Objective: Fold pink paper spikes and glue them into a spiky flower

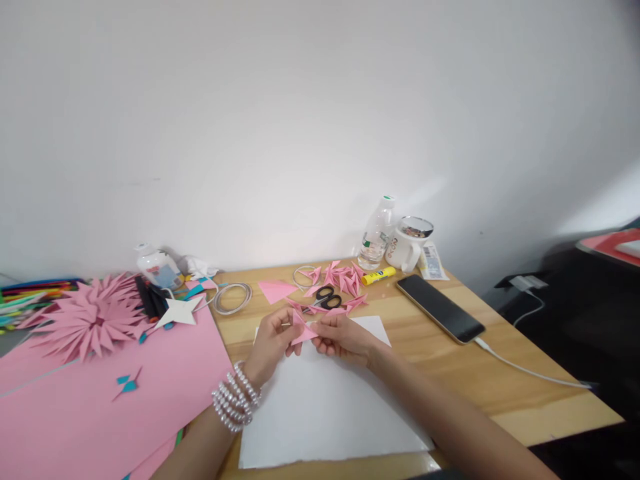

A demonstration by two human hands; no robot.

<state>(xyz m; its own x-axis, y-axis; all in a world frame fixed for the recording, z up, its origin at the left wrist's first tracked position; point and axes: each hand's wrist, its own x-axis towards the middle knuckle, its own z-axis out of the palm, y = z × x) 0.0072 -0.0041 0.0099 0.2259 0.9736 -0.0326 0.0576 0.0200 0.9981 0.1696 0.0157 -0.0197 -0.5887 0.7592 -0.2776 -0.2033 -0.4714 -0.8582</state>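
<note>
Probably a home craft corner: wooden table (pixel 530 407) by a wall (pixel 300 133), scissors (pixel 329 298), glue stick (pixel 379 276), mug (pixel 400 252).

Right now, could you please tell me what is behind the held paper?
Behind the held paper lie scissors and folded pink pieces; what the paper itself covers cannot be seen.

Pink paper (pixel 303 333), small, folded, roughly triangular, one corner up, pinched in fingers (pixel 327 327) over white sheet (pixel 330 407).

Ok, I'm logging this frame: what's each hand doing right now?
Left hand: closed, pinching folded pink paper.
Right hand: closed, pinching the same paper's right end.
</note>
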